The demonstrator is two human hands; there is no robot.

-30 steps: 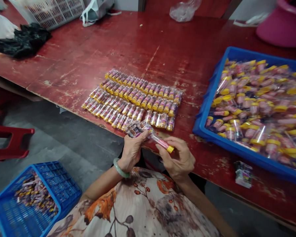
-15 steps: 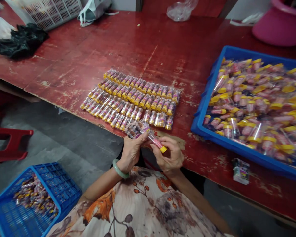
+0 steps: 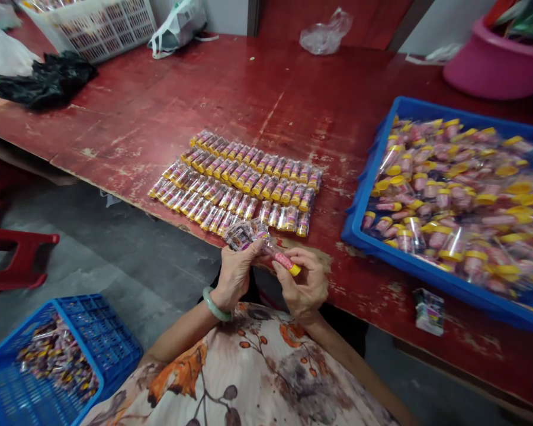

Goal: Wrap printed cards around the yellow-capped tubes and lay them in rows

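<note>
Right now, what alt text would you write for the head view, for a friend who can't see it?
A person's left hand holds printed cards and the right hand a yellow-capped tube, at the edge of a red table. Rows of yellow-ended packs lie beyond, with a blue tray of tubes to the right and a blue basket at lower left.

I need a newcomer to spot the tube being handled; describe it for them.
Find the red table, then its near edge, in front of the rows of tubes. The tube slants there between the left hand, which holds printed cards, and the right hand, its pink contents and yellow cap showing. It alone is held; others lie in the rows and the blue tray.
</note>
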